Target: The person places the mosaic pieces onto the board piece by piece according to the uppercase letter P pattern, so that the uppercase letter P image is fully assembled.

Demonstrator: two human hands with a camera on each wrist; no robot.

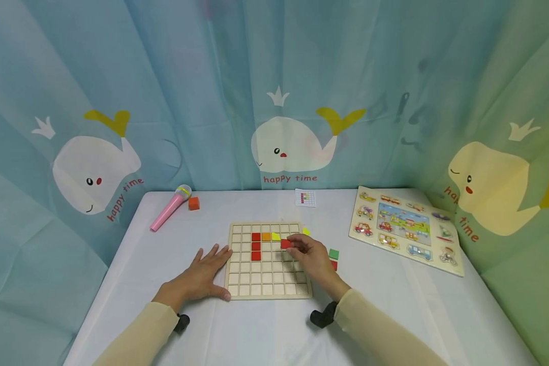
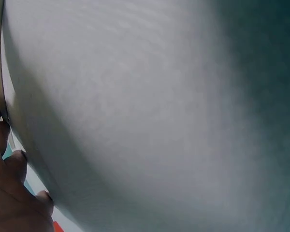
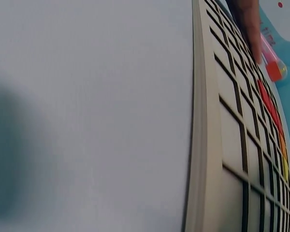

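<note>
A wooden grid board (image 1: pixel 269 279) lies flat on the white table. On it, three red squares (image 1: pixel 255 246) form a column, with an orange square (image 1: pixel 266 237) and a yellow square (image 1: pixel 276 236) continuing rightward from the top one. Thumb and fingers of the right hand (image 1: pixel 314 259) pinch a red block (image 1: pixel 285 244) over the board's upper right part. The left hand (image 1: pixel 200 275) rests beside the board's left edge, fingers spread and thumb tip at the frame. In the right wrist view the board's rim (image 3: pixel 208 121) shows, but the right hand does not.
Green (image 1: pixel 333 253) and red blocks (image 1: pixel 334 265) lie right of the board, a yellow piece (image 1: pixel 306 231) by its upper right corner. Behind it is a pattern card (image 1: pixel 305 197). A pink microphone (image 1: pixel 168 211) and orange block (image 1: pixel 193 203) lie back left, a vehicle puzzle (image 1: pixel 404 260) right.
</note>
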